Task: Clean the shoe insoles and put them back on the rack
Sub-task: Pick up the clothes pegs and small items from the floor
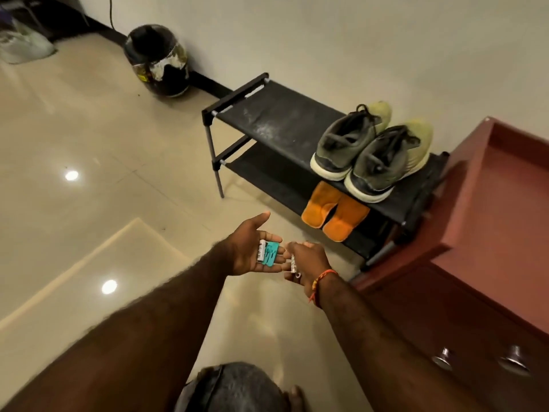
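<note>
Glossy beige floor tiles (89, 138) are reflecting two ceiling lights on the left, and a plain pale wall (326, 40) is running along the far side. Against that wall a low black two-tier fabric shoe rack (276, 120) is standing, its top shelf showing whitish dust marks. A pair of olive-green sneakers with white soles (371, 150) is sitting on the right part of the top shelf, heels toward the near edge. Two orange shoe insoles (334, 214) are lying side by side on the lower shelf, directly below the sneakers, their ends projecting past the near edge of the upper tier. A reddish-brown wooden cabinet (490, 233) is occupying the right side, just beside the rack, with two metal knobs on its near front. A scuffed black helmet (156, 60) is resting on the floor by the wall, left of the rack.

Both bare arms are reaching forward over the floor, near the rack. The left hand (252, 251) is lying palm up with fingers spread and straight, carrying a small white cylinder (261, 251) and a teal flat piece (271, 253) on the palm. The right hand (303, 260), wearing an orange thread wristband (322, 282), is pinching a small whitish object (294, 264) between curled fingers, just beside the left fingertips. What these small items are cannot be told. Neither hand is touching the insoles.
</note>
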